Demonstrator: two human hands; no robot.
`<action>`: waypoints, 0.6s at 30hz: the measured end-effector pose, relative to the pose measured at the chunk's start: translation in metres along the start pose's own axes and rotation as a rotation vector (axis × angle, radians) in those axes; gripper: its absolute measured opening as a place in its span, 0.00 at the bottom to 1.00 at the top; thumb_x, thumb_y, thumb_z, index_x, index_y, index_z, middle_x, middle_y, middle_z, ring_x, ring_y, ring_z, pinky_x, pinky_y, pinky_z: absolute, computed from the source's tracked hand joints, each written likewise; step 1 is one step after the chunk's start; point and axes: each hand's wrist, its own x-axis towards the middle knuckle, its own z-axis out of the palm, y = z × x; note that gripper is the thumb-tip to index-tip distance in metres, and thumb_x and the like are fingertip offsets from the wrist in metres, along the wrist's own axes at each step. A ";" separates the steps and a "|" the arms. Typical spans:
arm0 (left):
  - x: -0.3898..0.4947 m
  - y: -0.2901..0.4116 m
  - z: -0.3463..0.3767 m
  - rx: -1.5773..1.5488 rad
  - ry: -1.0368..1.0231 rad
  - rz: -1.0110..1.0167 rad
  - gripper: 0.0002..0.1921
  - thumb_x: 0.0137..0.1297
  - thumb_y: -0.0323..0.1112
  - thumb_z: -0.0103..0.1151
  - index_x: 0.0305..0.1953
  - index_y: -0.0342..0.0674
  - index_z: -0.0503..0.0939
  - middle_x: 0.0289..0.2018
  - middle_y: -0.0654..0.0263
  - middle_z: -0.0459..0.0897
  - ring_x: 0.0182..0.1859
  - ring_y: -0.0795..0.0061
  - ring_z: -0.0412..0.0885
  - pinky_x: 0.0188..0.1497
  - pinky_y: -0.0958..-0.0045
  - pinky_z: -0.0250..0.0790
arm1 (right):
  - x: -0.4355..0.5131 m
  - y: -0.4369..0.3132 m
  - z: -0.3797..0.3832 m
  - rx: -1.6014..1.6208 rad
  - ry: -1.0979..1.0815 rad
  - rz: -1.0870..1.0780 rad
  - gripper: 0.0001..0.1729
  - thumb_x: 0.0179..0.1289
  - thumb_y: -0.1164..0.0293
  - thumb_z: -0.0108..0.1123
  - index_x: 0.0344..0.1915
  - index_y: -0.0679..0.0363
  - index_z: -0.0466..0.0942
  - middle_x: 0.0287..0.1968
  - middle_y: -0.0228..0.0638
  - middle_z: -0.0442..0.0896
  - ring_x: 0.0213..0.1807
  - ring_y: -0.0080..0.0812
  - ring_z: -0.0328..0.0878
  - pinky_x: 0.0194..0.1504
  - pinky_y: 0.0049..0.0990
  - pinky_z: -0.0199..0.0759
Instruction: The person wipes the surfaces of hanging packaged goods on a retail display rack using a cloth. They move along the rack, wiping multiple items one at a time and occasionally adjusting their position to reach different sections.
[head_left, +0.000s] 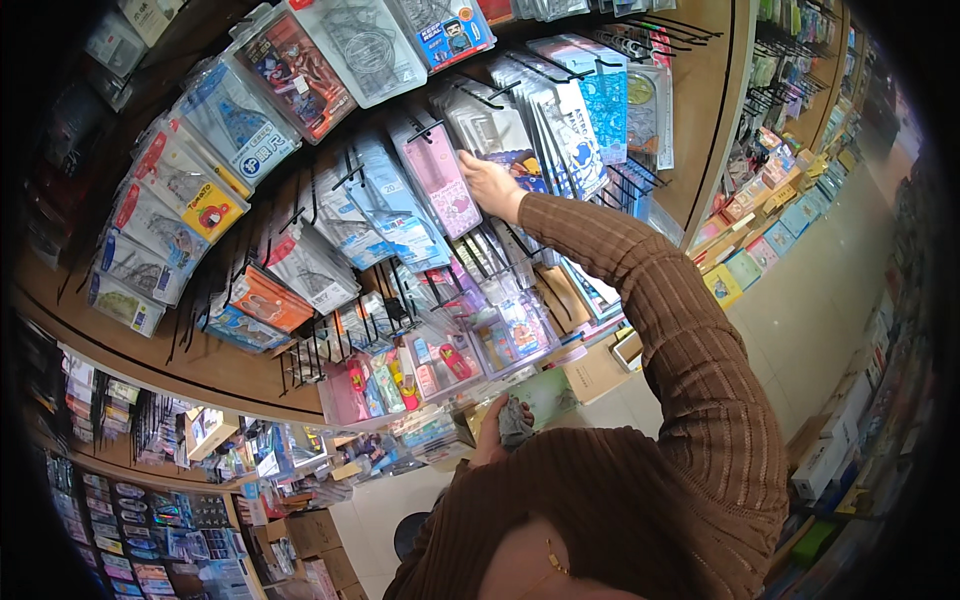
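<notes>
My right hand (491, 185) reaches up to the hanging display, its fingertips against the right edge of a pink hanging package (442, 180). Whether the fingers grip that edge is unclear. Just right of the hand hangs a dark blue printed package (525, 169), partly covered by my wrist. Clear-fronted packages with white astronaut prints (581, 150) hang farther right. Low in front of my chest, my left hand (491, 433) is closed around a crumpled grey cloth (516, 424).
Black metal hooks (555, 296) jut from the wooden display (720, 127). Blue ruler-set packages (394, 217) hang left of the pink one. Below stand clear bins (442, 367) of small stationery. Pale floor tiles (795, 300) run along the aisle at right, and cardboard boxes (315, 532) sit lower left.
</notes>
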 end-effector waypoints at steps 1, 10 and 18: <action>0.002 0.000 0.000 -0.023 -0.026 -0.027 0.17 0.59 0.43 0.52 0.33 0.32 0.70 0.26 0.62 0.73 0.28 0.71 0.72 0.30 0.75 0.69 | 0.002 -0.002 0.000 0.019 -0.089 -0.061 0.26 0.58 0.60 0.40 0.55 0.57 0.67 0.60 0.30 0.64 0.66 0.30 0.49 0.67 0.36 0.30; 0.013 -0.009 0.000 0.048 -0.047 -0.084 0.17 0.60 0.46 0.50 0.32 0.34 0.71 0.25 0.62 0.73 0.29 0.71 0.74 0.31 0.73 0.69 | 0.012 -0.007 0.020 -0.098 0.098 0.113 0.26 0.63 0.59 0.33 0.59 0.55 0.62 0.64 0.28 0.58 0.68 0.30 0.44 0.67 0.41 0.22; 0.017 -0.010 -0.006 0.020 -0.001 -0.073 0.15 0.60 0.45 0.51 0.32 0.36 0.71 0.26 0.62 0.74 0.30 0.69 0.73 0.31 0.72 0.69 | 0.009 -0.015 0.004 -0.259 -0.236 0.051 0.31 0.63 0.59 0.34 0.65 0.57 0.49 0.68 0.30 0.47 0.70 0.32 0.38 0.67 0.39 0.19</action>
